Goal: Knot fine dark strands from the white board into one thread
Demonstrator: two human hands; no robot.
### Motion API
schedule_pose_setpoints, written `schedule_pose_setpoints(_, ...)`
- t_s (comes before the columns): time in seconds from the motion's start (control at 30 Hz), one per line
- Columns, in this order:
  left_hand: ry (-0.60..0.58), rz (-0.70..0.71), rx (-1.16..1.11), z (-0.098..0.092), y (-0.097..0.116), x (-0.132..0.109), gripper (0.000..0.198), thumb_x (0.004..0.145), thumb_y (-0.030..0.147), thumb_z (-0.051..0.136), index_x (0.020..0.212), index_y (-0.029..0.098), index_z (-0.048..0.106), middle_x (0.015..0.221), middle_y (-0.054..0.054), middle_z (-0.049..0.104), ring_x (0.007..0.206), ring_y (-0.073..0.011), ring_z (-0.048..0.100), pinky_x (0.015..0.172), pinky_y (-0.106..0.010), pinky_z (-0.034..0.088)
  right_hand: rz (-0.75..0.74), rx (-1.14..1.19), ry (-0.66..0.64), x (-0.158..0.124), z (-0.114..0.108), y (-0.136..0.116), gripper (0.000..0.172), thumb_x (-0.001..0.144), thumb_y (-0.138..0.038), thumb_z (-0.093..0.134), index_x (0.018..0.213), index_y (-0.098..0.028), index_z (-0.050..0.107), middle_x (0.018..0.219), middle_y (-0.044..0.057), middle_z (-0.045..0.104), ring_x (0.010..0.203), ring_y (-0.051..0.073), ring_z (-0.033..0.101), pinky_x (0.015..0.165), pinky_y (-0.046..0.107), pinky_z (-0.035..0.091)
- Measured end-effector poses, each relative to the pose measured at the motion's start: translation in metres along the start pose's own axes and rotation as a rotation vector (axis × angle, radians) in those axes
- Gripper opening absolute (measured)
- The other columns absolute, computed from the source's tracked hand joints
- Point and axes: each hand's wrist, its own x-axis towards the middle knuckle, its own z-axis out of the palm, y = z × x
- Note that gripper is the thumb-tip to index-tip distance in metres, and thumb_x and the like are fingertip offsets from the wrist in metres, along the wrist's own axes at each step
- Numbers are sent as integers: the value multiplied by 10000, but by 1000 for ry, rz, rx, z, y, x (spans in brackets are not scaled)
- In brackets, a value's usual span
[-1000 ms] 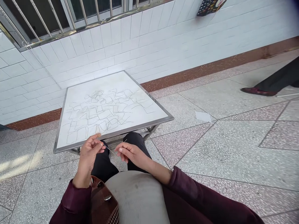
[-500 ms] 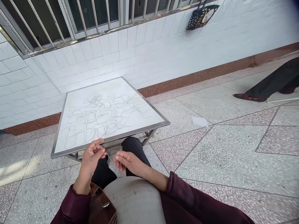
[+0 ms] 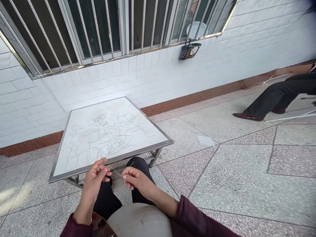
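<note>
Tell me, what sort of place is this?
Probably an outdoor yard or walkway beside a building: a white tiled wall under a barred window, a speckled stone floor, and a low table.

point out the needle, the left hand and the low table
needle (image 3: 130, 164), head view, on its thin shaft above the right fingers
left hand (image 3: 95, 179), head view, on the back of the hand
low table (image 3: 158, 145), head view, on its metal rim

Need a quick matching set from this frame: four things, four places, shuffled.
1 low table
2 small basket
3 scrap of paper
4 needle

a pinched in the right hand
b hung on the window bars
c flat on the floor tiles
d just ahead of the knees

Pairs: 1-d, 2-b, 3-c, 4-a
</note>
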Motion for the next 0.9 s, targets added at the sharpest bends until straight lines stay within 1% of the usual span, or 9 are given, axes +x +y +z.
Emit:
schedule_pose_setpoints(0.17, 23, 64, 67, 2, -5, 0, 523, 756, 445, 717, 1181, 158, 611, 857, -41, 682, 596, -122, 644, 460, -201, 468, 3, -66, -67, -2, 1, 1, 369, 702, -474, 771, 820, -163, 611, 667, -39, 584, 516, 67, 483, 485, 203, 358)
schedule_pose_setpoints(0.33, 24, 111, 132, 11, -15, 3, 488, 795, 449, 665, 1194, 171, 620, 902, -56, 693, 447, -71, 560, 364, -176, 366, -2, -114, -58, 0, -1, 11, 297, 710, -402, 755, 787, -175, 579, 641, -52, 562, 486, 66, 468, 460, 200, 338)
schedule_pose_setpoints(0.4, 26, 131, 145, 13, -18, 4, 493, 814, 460, 649, 1227, 191, 613, 937, -60, 693, 452, -71, 567, 376, -182, 386, -14, -105, -50, 2, -4, 12, 276, 728, -394, 738, 797, -176, 583, 630, -59, 544, 480, 62, 455, 459, 199, 331)
schedule_pose_setpoints(0.5, 40, 168, 148, 11, -22, 7, 568, 838, 490, 633, 1333, 227, 543, 1052, -80, 683, 645, -132, 676, 501, -215, 504, -45, -64, 26, 6, -14, 10, 260, 738, -393, 730, 804, -180, 596, 612, -63, 519, 483, 64, 434, 454, 198, 315)
schedule_pose_setpoints(0.57, 78, 192, 156, 6, -27, 9, 604, 852, 521, 607, 1371, 228, 505, 1108, -95, 672, 769, -167, 698, 572, -239, 542, -81, -17, 139, 12, -29, 7, 261, 727, -395, 740, 795, -184, 601, 630, -50, 534, 490, 68, 432, 444, 198, 318)
schedule_pose_setpoints(0.67, 110, 180, 208, -3, -44, 15, 579, 865, 564, 558, 1312, 195, 560, 1038, -99, 688, 742, -173, 682, 542, -243, 527, -94, 78, 365, 25, -63, 1, 253, 699, -369, 763, 794, -196, 605, 684, -20, 580, 514, 83, 475, 440, 202, 379)
schedule_pose_setpoints(0.73, 65, 156, 290, -9, -62, 18, 536, 868, 576, 535, 1223, 185, 632, 947, -89, 705, 660, -166, 663, 500, -243, 501, -59, 87, 514, 36, -89, -5, 218, 687, -316, 768, 762, -206, 595, 672, -12, 587, 514, 94, 505, 433, 204, 420)
schedule_pose_setpoints(0.8, -16, 163, 430, -14, -83, 20, 476, 878, 561, 515, 1139, 204, 692, 879, -76, 722, 613, -169, 652, 530, -268, 520, -34, 82, 574, 47, -114, -10, 176, 717, -267, 743, 723, -203, 580, 655, -10, 591, 499, 87, 513, 430, 189, 436)
schedule_pose_setpoints(0.9, -84, 190, 661, -22, -112, 20, 381, 861, 543, 531, 1013, 274, 754, 946, -68, 754, 726, -208, 696, 641, -302, 569, 11, 67, 652, 61, -143, -16, 159, 752, -203, 709, 690, -191, 563, 615, -11, 597, 472, 76, 517, 405, 163, 419)
